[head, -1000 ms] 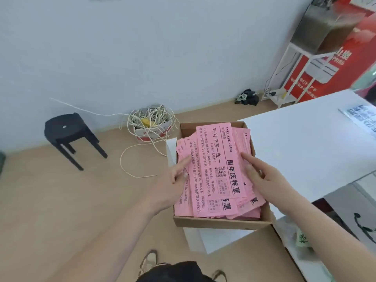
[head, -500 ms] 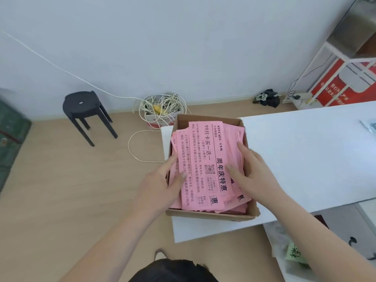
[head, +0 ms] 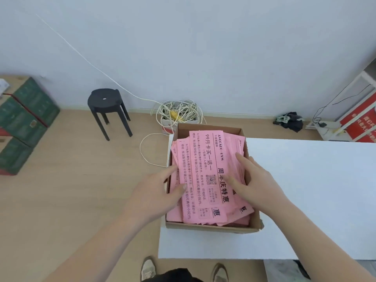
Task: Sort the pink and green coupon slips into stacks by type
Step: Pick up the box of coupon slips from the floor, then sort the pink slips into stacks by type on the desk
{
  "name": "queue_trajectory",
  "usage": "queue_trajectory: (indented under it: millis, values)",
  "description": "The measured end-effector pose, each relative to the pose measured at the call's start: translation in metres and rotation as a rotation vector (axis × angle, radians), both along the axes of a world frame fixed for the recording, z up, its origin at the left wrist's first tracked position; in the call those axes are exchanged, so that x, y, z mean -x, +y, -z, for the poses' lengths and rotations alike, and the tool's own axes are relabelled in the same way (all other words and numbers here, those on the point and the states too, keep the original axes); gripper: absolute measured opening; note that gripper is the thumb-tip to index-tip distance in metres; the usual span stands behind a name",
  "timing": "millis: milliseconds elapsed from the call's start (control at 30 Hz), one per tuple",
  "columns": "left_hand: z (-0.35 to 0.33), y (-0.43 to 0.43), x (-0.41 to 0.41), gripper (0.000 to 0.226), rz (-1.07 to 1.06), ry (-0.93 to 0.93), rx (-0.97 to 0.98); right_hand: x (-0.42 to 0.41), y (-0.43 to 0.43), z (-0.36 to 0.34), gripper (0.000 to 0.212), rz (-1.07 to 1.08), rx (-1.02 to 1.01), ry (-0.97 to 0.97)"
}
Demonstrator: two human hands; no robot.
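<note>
Slips lie under relaxed left hand, right hand.

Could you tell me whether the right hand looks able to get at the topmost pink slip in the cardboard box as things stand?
Probably yes: the right hand rests inside the open cardboard box, its thumb at the topmost pink slip, which lies uncovered.

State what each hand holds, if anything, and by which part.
Nothing is gripped. The left hand touches the slips at their left edge, thumb on top; the right hand rests flat on their right side.
</note>
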State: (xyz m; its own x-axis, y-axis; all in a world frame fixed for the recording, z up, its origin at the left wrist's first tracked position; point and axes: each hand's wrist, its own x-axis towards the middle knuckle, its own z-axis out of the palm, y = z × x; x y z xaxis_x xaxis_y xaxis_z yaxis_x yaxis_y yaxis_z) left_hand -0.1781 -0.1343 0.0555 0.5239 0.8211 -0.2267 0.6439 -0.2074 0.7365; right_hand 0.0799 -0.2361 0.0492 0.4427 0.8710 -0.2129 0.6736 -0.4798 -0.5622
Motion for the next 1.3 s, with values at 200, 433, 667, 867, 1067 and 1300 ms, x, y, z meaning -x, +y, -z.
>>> queue_trajectory:
  millis: [200,433,667,867,1067,1300]
  values:
    - [0.009,-0.053,-0.031,0.046,-0.24,-0.035,-0.123,-0.013,-0.008,0.013,0.089,-0.164,-0.044,0.061]
    - [-0.009,-0.081,-0.043,0.041,-0.366,-0.058,-0.014,-0.01,-0.014,0.015,0.095,-0.196,-0.066,0.095]
    - [0.0,-0.096,-0.015,0.035,-0.294,0.066,-0.271,-0.011,-0.026,0.009,0.078,-0.199,-0.06,0.178]
    - [0.016,-0.096,-0.034,0.05,-0.128,0.115,-0.148,0.008,-0.048,0.016,0.068,-0.064,-0.205,0.027]
    - [0.026,-0.085,-0.037,0.047,-0.221,-0.109,-0.118,0.045,-0.083,0.035,0.055,0.026,-0.306,0.048]
    - [0.028,-0.08,-0.032,0.037,-0.267,-0.297,-0.037,0.059,-0.082,0.043,0.057,0.04,-0.285,-0.092]
